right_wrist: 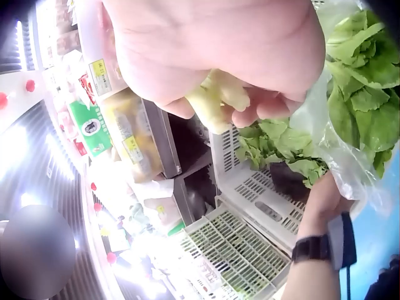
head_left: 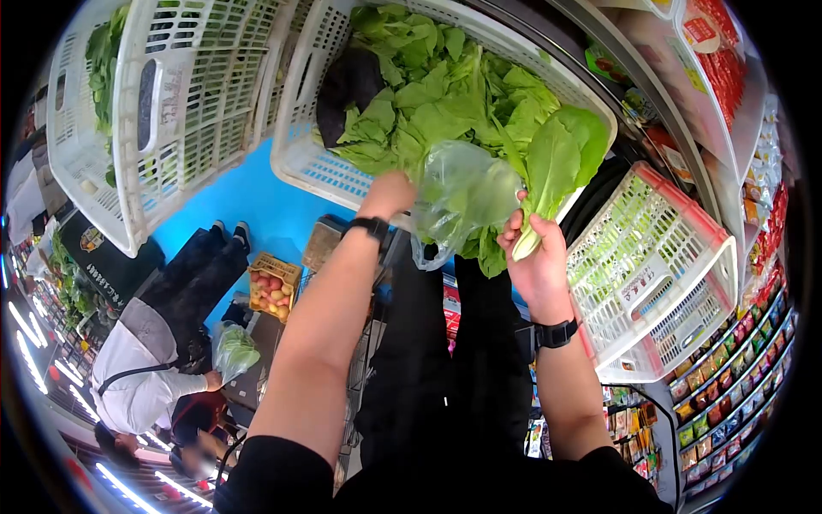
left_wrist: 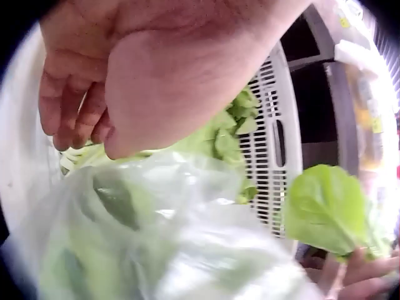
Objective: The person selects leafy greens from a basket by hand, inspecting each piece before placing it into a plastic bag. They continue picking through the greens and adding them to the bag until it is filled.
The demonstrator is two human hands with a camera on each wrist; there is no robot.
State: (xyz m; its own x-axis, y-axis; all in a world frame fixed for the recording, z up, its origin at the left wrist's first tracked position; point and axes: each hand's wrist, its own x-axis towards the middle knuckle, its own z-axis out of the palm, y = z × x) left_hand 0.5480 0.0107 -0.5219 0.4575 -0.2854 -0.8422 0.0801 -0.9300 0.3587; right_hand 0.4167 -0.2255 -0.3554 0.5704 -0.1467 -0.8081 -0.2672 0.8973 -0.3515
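Observation:
My left hand (head_left: 390, 193) (left_wrist: 144, 81) curls its fingers over the rim of a clear plastic bag (head_left: 462, 193) (left_wrist: 169, 244) with greens inside, held against the front of a white crate (head_left: 300, 163) full of leafy greens (head_left: 445, 94). To the right of the bag, my right hand (head_left: 535, 248) (right_wrist: 219, 44) grips a leafy green bunch (head_left: 552, 163) (left_wrist: 325, 209) by its pale stem (right_wrist: 215, 100), the leaf standing just beside the bag's mouth. The right wrist view shows the bag (right_wrist: 331, 112) and my left wrist (right_wrist: 319, 247) below the crate.
A red-rimmed white crate (head_left: 668, 265) stands at the right, another white crate (head_left: 171, 103) at the left. Shelves of packaged goods (head_left: 736, 360) line the right side. A person in a white top (head_left: 137, 377) holds a bag of greens near a box of fruit (head_left: 274, 287).

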